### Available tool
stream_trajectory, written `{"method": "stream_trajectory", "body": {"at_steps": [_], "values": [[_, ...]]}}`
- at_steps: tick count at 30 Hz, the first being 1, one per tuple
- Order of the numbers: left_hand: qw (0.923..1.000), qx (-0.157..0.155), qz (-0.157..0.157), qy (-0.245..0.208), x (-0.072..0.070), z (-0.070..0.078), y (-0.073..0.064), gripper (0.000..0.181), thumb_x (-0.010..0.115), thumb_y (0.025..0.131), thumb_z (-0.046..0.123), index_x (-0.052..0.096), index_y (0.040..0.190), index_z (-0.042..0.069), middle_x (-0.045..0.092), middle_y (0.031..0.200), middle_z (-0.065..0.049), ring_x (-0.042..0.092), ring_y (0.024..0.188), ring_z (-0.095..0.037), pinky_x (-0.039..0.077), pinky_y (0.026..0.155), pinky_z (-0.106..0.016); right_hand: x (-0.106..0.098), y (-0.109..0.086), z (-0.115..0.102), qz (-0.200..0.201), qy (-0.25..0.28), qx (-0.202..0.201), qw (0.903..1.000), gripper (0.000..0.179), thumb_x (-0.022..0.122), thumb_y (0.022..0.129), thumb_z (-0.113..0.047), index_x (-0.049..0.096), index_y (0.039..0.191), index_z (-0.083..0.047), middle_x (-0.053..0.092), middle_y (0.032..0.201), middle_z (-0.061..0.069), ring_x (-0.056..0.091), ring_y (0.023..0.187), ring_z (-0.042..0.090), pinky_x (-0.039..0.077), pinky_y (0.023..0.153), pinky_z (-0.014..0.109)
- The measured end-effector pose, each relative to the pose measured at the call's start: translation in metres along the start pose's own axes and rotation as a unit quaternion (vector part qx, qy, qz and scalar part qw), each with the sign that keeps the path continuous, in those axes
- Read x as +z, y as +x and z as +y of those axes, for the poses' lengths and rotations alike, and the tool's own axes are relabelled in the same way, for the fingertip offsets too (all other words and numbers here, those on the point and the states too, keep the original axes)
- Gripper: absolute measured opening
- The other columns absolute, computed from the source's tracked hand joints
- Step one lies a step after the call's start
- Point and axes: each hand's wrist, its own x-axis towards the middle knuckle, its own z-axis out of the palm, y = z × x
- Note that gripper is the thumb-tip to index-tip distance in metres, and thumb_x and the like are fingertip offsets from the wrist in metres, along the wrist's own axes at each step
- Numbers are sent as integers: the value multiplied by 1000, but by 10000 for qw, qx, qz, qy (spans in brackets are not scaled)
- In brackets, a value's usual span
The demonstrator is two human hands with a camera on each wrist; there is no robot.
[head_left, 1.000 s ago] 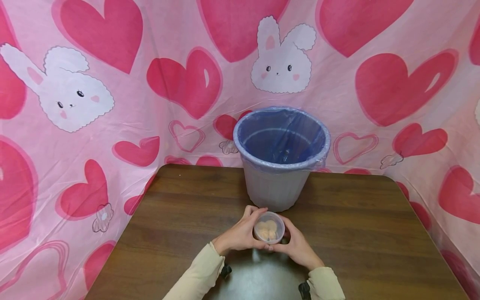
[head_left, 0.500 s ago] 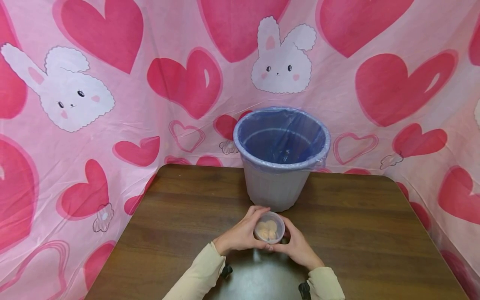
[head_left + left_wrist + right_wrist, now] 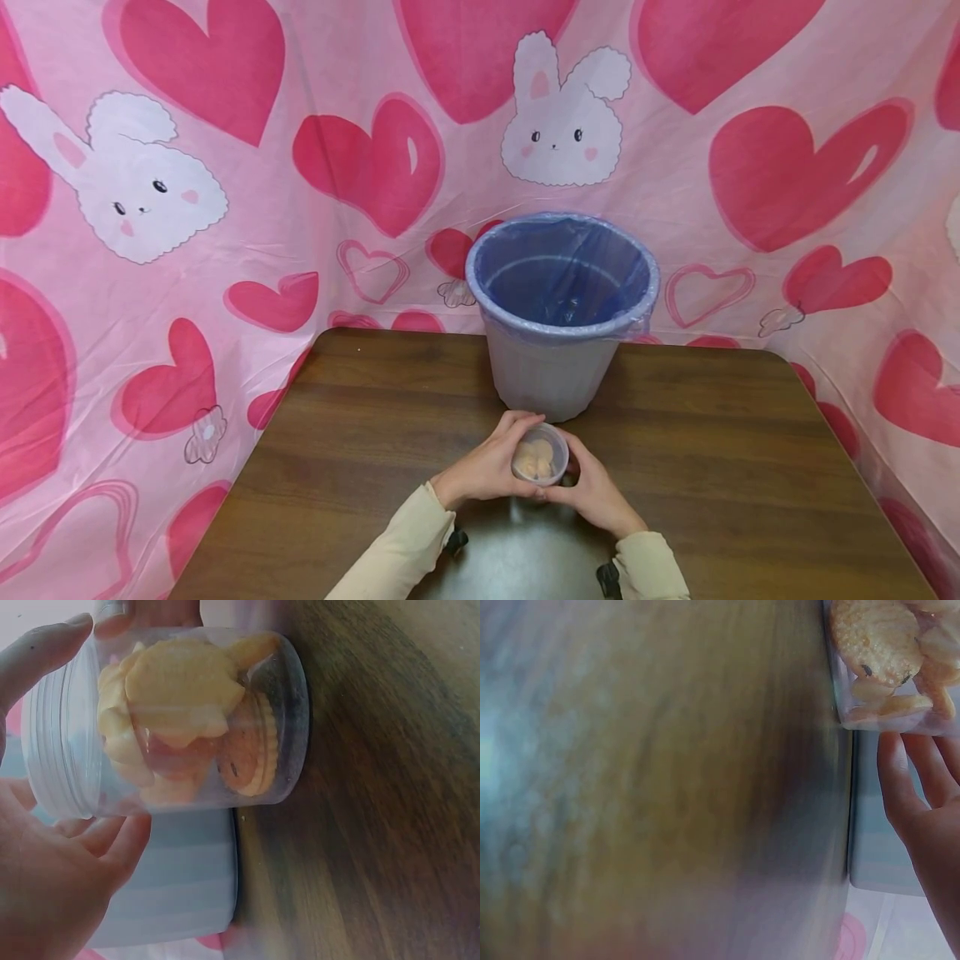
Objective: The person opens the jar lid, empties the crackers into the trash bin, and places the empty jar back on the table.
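A clear plastic jar (image 3: 540, 456) with a pale translucent lid (image 3: 66, 727) is held between both hands near the middle of the table. Round and wavy-edged biscuits (image 3: 184, 686) show through its wall in the left wrist view. My left hand (image 3: 487, 467) grips the jar at the lid end, thumb on the near side and fingers on the far side. From the right, my right hand (image 3: 597, 493) holds the jar, its thumb meeting the left thumb in front. Fingers (image 3: 896, 769) of the right hand lie against the jar wall in the right wrist view.
Right behind the jar stands a pale waste bin (image 3: 551, 371) lined with a blue plastic bag (image 3: 562, 283). The brown wooden table (image 3: 720, 467) reaches to a pink cloth backdrop (image 3: 345, 67) with hearts and rabbits.
My left hand has shifted slightly to the right, its fingertips edging further along the lid's far side. The right hand stays nearly still, and the jar remains in about the same place.
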Motion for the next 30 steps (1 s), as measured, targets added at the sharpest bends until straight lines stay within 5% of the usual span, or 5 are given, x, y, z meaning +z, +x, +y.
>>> {"method": "stream_trajectory", "body": {"at_steps": [13,30], "values": [[9998,-184,68,-90,3,2,2,99,79,59,45,27,139,18,32,131,2,42,115,-15,38,95,-29,2,1,14,130,-25,56,9999,84,80,62,-33,35,132,-30,45,130,-4,47,114,19,43,88,24],[9999,141,37,-28,1,1,-3,98,79,62,40,24,139,19,33,128,-2,42,114,-20,39,94,-27,2,1,15,149,-133,29,9998,84,80,61,-35,35,132,-31,45,130,-4,46,115,17,43,88,24]]}}
